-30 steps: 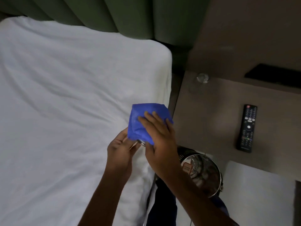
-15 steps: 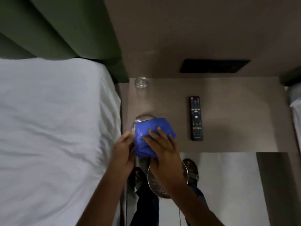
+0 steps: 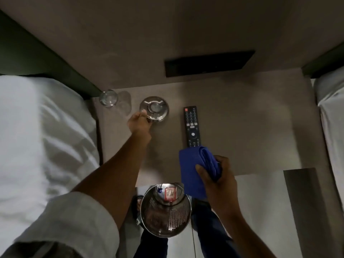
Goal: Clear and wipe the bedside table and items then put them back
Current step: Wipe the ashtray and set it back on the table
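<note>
A round glass ashtray (image 3: 155, 107) rests on the brown bedside table (image 3: 242, 127), left of the middle. My left hand (image 3: 138, 121) reaches forward and pinches its near left rim. A clear drinking glass (image 3: 108, 97) stands at the table's far left corner. A black remote (image 3: 191, 126) lies lengthwise to the right of the ashtray. My right hand (image 3: 216, 175) hovers over the table's front edge, shut on a folded blue cloth (image 3: 193, 170) that covers the remote's near end.
A white bed (image 3: 41, 136) runs along the left and a second white bed (image 3: 331, 112) borders the right. A shiny metal bin (image 3: 165, 211) with litter inside stands on the floor below the table's front edge. A black panel (image 3: 208, 63) sits in the wall behind.
The ashtray moved from under the cloth near the bed onto the table, carried forward by my left hand. My right hand drew the blue cloth off it and back to the right.
</note>
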Demonstrator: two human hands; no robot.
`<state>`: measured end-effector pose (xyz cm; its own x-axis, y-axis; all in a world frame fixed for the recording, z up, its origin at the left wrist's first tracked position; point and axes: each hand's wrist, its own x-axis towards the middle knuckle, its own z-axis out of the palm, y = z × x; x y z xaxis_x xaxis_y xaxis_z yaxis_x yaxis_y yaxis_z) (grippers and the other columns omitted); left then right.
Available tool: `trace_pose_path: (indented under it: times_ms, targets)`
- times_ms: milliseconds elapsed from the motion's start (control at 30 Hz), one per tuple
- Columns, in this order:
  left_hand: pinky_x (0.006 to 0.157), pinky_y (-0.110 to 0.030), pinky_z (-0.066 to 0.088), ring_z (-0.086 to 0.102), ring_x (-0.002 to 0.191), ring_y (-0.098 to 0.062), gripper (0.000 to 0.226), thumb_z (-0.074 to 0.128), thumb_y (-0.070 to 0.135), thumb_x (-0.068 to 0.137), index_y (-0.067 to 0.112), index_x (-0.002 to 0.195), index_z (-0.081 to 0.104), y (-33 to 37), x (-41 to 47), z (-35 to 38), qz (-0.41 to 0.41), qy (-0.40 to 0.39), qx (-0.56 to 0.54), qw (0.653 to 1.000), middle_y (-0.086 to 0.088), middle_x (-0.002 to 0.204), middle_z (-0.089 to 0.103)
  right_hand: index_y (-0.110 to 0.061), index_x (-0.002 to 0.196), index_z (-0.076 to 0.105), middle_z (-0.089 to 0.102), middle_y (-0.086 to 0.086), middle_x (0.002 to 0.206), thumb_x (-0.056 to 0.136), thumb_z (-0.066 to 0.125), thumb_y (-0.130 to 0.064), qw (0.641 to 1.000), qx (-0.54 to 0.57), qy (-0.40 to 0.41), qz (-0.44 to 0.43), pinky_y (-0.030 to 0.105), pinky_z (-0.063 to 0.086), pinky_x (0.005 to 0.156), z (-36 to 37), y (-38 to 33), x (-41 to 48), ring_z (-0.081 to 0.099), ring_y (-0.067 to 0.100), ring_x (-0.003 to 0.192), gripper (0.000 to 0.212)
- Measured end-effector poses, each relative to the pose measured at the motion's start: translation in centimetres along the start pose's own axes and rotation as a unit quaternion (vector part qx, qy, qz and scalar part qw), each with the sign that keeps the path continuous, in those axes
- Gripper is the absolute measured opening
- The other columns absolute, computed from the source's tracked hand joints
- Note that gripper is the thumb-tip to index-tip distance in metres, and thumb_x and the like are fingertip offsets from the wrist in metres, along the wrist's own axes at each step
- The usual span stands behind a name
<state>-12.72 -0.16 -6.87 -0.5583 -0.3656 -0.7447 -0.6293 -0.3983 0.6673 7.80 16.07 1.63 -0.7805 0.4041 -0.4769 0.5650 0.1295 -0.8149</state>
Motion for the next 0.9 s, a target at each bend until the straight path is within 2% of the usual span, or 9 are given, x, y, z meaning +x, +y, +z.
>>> trace_pose_path:
  times_ms: [100, 167, 267, 367, 467, 600, 667, 767, 900]
  targets:
    - [0.087, -0.043, 0.048, 0.058, 0.096, -0.034, 0.026, 0.048, -0.003, 0.096, 0.006, 0.073, 0.055, -0.7, 2.1, 0.7, 0.017, 0.043, 0.029, 0.998, -0.02, 0.082, 0.07, -0.037, 0.094, 0.051, 0.065, -0.011, 0.089, 0.08, 0.074, -0.026, 0.999, 0.025, 0.014, 0.026, 0.013, 0.052, 0.053, -1.8, 0.9, 1.7, 0.065, -0.004, 0.073, 0.029]
    - [0.1, -0.043, 0.049, 0.061, 0.111, -0.04, 0.015, 0.053, 0.004, 0.094, -0.007, 0.095, 0.064, -1.0, 3.2, 0.2, 0.036, 0.067, 0.114, 0.991, -0.03, 0.115, 0.067, -0.036, 0.093, 0.052, 0.066, -0.009, 0.089, 0.08, 0.074, -0.025, 0.998, 0.049, 0.008, 0.042, 0.016, 0.054, 0.053, -2.4, 1.2, 2.5, 0.066, -0.001, 0.072, 0.028]
    - [0.106, -0.044, 0.048, 0.057, 0.125, -0.035, 0.034, 0.06, 0.029, 0.093, 0.012, 0.122, 0.06, -0.6, 3.3, 0.4, 0.073, 0.071, 0.282, 0.954, -0.012, 0.126, 0.063, -0.037, 0.096, 0.054, 0.067, -0.008, 0.093, 0.081, 0.073, -0.021, 0.994, 0.09, -0.011, 0.067, 0.019, 0.055, 0.057, -3.8, 1.8, 4.0, 0.068, 0.003, 0.075, 0.029]
    - [0.099, -0.04, 0.051, 0.059, 0.115, -0.038, 0.048, 0.066, 0.025, 0.088, 0.004, 0.129, 0.052, -1.3, 0.2, 1.7, 0.218, 0.113, 0.282, 0.927, -0.014, 0.124, 0.058, -0.025, 0.107, 0.058, 0.068, -0.001, 0.099, 0.084, 0.068, -0.008, 0.978, 0.17, -0.021, 0.115, 0.025, 0.057, 0.064, -6.0, 3.1, 5.5, 0.07, 0.013, 0.083, 0.031]
    - [0.084, -0.023, 0.053, 0.064, 0.09, -0.023, 0.032, 0.061, 0.042, 0.083, 0.024, 0.109, 0.06, -5.7, -7.7, 3.7, 0.288, -0.004, 0.349, 0.892, -0.002, 0.108, 0.067, -0.014, 0.105, 0.056, 0.066, 0.008, 0.102, 0.083, 0.066, -0.004, 0.955, 0.24, 0.008, 0.174, 0.04, 0.055, 0.073, -8.8, 4.8, 7.1, 0.065, 0.03, 0.093, 0.025]
    - [0.084, -0.035, 0.055, 0.062, 0.104, -0.016, 0.053, 0.069, 0.048, 0.082, 0.027, 0.126, 0.048, -14.0, -17.7, 7.4, 0.144, -0.247, 0.418, 0.862, 0.001, 0.123, 0.059, -0.028, 0.102, 0.051, 0.065, 0.008, 0.107, 0.081, 0.068, -0.005, 0.939, 0.276, 0.069, 0.193, 0.043, 0.056, 0.077, -13.6, 6.1, 8.9, 0.067, 0.028, 0.093, 0.036]
    - [0.085, -0.041, 0.055, 0.062, 0.106, -0.025, 0.046, 0.07, 0.034, 0.087, 0.02, 0.121, 0.042, -17.0, -20.4, 9.8, 0.106, -0.289, 0.425, 0.851, -0.007, 0.125, 0.057, -0.031, 0.105, 0.046, 0.064, 0.011, 0.099, 0.084, 0.065, -0.002, 0.959, 0.225, 0.088, 0.148, 0.044, 0.056, 0.07, -16.9, 6.7, 9.4, 0.067, 0.028, 0.08, 0.04]
    - [0.075, -0.028, 0.045, 0.062, 0.099, -0.029, 0.022, 0.063, 0.021, 0.093, 0.017, 0.109, 0.048, -19.9, -22.5, 13.6, 0.147, -0.318, 0.46, 0.816, -0.012, 0.114, 0.061, -0.019, 0.109, 0.046, 0.058, 0.017, 0.101, 0.088, 0.059, 0.0, 0.994, -0.03, 0.097, 0.043, 0.032, 0.054, 0.061, -21.2, 8.1, 10.9, 0.061, 0.028, 0.077, 0.031]
    - [0.108, -0.041, 0.04, 0.044, 0.134, -0.033, 0.044, 0.05, 0.017, 0.098, 0.016, 0.142, 0.044, -23.7, -24.3, 19.2, 0.141, -0.443, 0.544, 0.699, -0.014, 0.153, 0.038, -0.002, 0.092, 0.063, 0.053, 0.021, 0.106, 0.086, 0.054, 0.002, 0.958, -0.22, 0.183, -0.018, 0.017, 0.036, 0.071, -25.7, 10.5, 14.1, 0.055, 0.038, 0.096, 0.011]
